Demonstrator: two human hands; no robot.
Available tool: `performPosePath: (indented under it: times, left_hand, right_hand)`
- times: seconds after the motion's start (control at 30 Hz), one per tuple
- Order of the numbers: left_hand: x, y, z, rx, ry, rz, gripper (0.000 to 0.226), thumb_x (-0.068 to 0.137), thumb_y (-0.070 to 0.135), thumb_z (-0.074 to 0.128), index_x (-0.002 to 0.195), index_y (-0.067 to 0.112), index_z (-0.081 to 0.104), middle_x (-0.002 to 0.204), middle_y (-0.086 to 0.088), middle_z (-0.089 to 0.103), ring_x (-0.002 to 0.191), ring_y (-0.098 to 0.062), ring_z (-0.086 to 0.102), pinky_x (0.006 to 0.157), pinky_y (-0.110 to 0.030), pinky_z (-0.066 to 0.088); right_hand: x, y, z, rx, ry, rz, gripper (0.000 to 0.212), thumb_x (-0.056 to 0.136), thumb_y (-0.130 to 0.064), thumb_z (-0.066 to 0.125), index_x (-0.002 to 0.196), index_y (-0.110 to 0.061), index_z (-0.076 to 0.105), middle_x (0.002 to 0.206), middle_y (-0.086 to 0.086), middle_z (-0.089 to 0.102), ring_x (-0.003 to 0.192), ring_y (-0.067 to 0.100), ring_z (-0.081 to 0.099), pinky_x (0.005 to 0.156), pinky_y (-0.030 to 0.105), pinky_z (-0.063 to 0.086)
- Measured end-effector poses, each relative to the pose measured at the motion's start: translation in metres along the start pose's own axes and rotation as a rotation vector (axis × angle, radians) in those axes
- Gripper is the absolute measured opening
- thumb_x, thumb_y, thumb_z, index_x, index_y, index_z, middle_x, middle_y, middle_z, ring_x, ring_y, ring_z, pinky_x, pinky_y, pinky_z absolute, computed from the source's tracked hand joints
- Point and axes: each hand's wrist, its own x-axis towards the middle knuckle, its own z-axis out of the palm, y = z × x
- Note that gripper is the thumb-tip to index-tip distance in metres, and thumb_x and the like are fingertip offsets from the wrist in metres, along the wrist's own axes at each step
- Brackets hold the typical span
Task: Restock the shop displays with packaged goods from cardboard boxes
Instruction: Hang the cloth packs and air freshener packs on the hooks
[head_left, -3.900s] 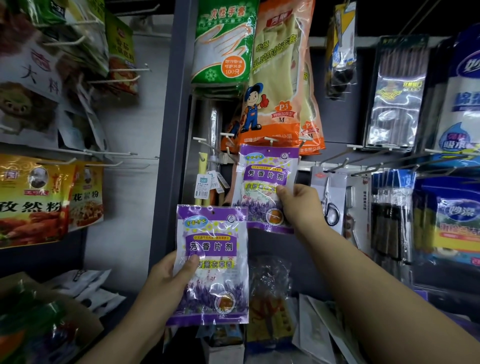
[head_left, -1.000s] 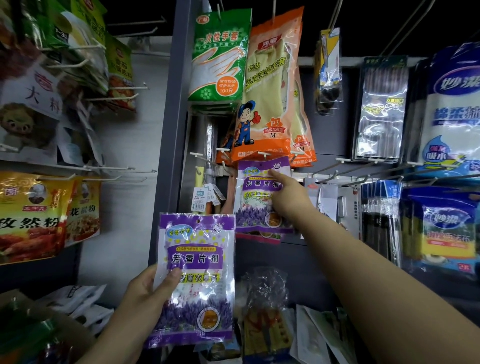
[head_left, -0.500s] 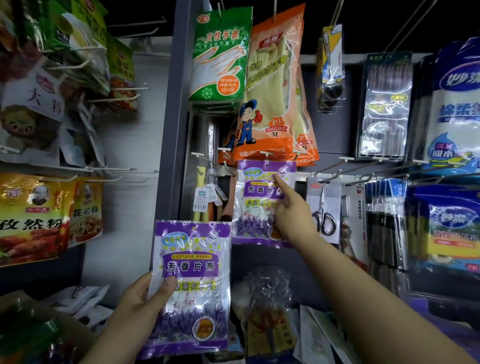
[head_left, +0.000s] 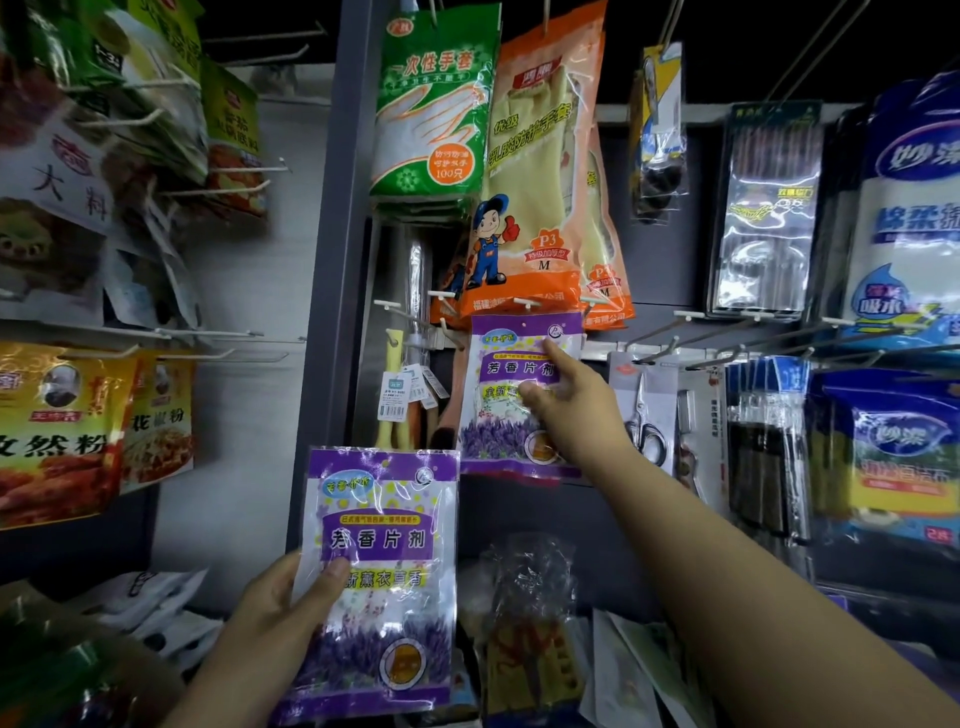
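- Head view: we see one purple sachet packet (head_left: 519, 395) already hanging on a peg hook (head_left: 527, 303) of the display rack, just below the orange rubber-glove pack (head_left: 540, 171). That one we count as stocked, or very nearly.
- Our right hand (head_left: 569, 410) is at its front, index finger stretched up along the packet face, the other fingers loosely bent; we judge it is pressing or straightening the packet, not gripping it.
- Our left hand (head_left: 280, 613) holds a second purple packet (head_left: 379, 577) lower down, thumb pinched across its front, fingers behind. This one is not yet hung.
- No cardboard box can be made out for sure, so we cannot tell how much stock is left; at least the held packet remains.
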Motion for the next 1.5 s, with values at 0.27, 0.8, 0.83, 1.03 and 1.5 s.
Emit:
performPosePath:
  times: [0.27, 0.8, 0.83, 1.03, 1.5]
  left_hand:
    - [-0.001, 0.002, 0.002, -0.013, 0.017, -0.023, 0.005, 0.089, 0.024, 0.058, 0.091, 0.023, 0.063, 0.070, 0.006, 0.073, 0.077, -0.016, 0.066, 0.061, -0.026, 0.044]
    - [-0.004, 0.007, 0.007, -0.027, -0.039, -0.028, 0.010, 0.089, 0.021, 0.057, 0.096, 0.023, 0.065, 0.083, 0.000, 0.074, 0.084, -0.017, 0.066, 0.062, -0.025, 0.044]
    - [-0.004, 0.006, 0.007, -0.030, -0.043, -0.029, 0.011, 0.089, 0.021, 0.057, 0.097, 0.022, 0.065, 0.081, 0.001, 0.074, 0.084, -0.017, 0.066, 0.062, -0.025, 0.044]
    - [-0.008, 0.008, 0.005, -0.072, -0.049, -0.030, 0.009, 0.089, 0.018, 0.058, 0.092, 0.022, 0.066, 0.077, 0.005, 0.074, 0.082, -0.013, 0.064, 0.062, -0.023, 0.041]
    - [0.003, 0.024, 0.057, -0.302, -0.165, -0.099, 0.007, 0.092, 0.012, 0.057, 0.091, 0.019, 0.059, 0.061, 0.011, 0.071, 0.050, 0.001, 0.065, 0.040, -0.014, 0.047]
  right_hand:
    - [0.010, 0.006, 0.003, 0.003, -0.019, 0.011, 0.071, 0.091, -0.013, 0.063, 0.146, -0.042, 0.029, 0.129, 0.002, 0.057, 0.094, 0.014, 0.064, 0.082, 0.030, 0.056]
    - [0.017, -0.018, -0.006, -0.194, -0.065, 0.009, 0.070, 0.090, -0.004, 0.055, 0.148, -0.032, 0.029, 0.116, 0.013, 0.061, 0.089, 0.028, 0.066, 0.081, 0.041, 0.057]
    - [0.017, -0.019, -0.006, -0.227, -0.052, -0.007, 0.070, 0.089, -0.004, 0.055, 0.149, -0.030, 0.029, 0.118, 0.013, 0.060, 0.088, 0.026, 0.065, 0.081, 0.041, 0.057]
    - [-0.013, -0.012, -0.006, -0.016, -0.020, -0.027, 0.065, 0.091, -0.004, 0.058, 0.146, -0.031, 0.035, 0.124, 0.002, 0.059, 0.070, 0.014, 0.064, 0.061, 0.020, 0.057]
    - [-0.076, 0.004, 0.005, 0.539, -0.206, 0.102, 0.087, 0.090, 0.001, 0.060, 0.140, -0.053, 0.014, 0.103, -0.009, 0.073, 0.094, 0.015, 0.071, 0.089, 0.050, 0.054]
